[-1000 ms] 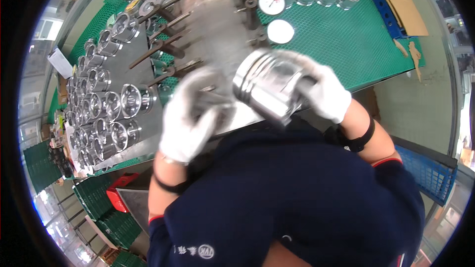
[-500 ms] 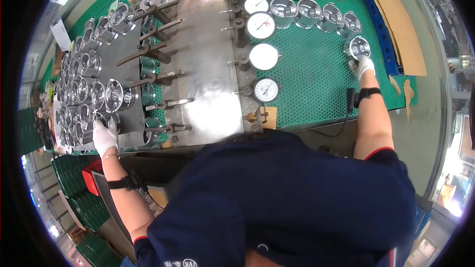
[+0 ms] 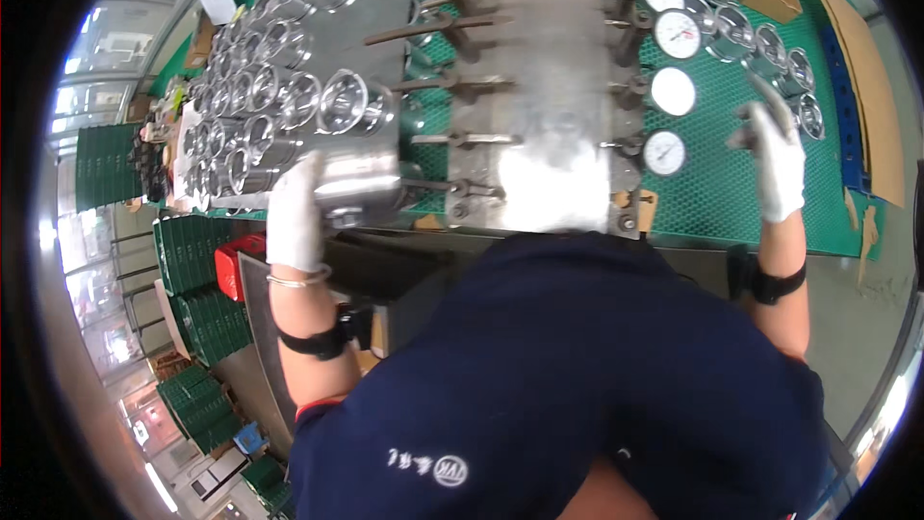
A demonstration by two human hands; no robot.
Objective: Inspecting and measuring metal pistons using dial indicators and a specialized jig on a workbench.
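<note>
Metal, likely heavy, stiff and slick, so grip piston (image 3: 358, 176) round its outer wall, as clasped in left hand (image 3: 296, 212), with right hand (image 3: 776, 156) empty, unclenched

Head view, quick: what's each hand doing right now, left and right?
Left hand: closed on a shiny metal piston.
Right hand: open, fingers spread, nothing seen in it, over the green mat.

Navy shirt (image 3: 549, 347), red trim (image 3: 325, 404); 2 white-gloved hands (image 3: 295, 212).
</note>
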